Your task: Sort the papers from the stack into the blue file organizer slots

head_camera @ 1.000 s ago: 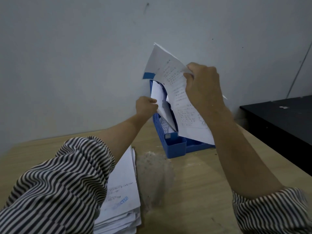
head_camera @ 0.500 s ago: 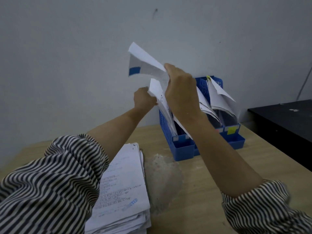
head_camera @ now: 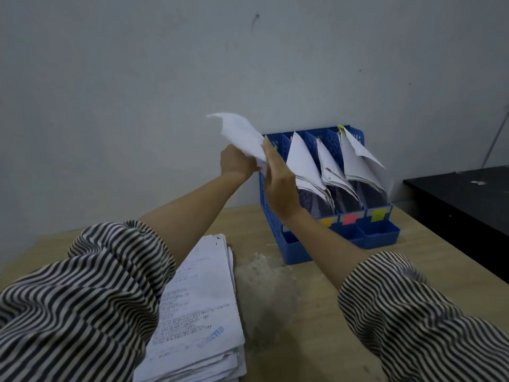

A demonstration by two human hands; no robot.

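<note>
White sheet (head_camera: pixel 242 136) going into the blue organizer's (head_camera: pixel 380 238) nine-o'clock slot: left hand (head_camera: pixel 237 162) grips it, right hand (head_camera: pixel 278 183) presses flat-fingered; next, push it down

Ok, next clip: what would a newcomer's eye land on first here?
Both hands, left and right, raised mid-frame around a white sheet at the leftmost slot of the blue file organizer against the wall. Its other slots hold leaning papers above colored tabs. A thick paper stack lies near the left striped sleeve.
</note>
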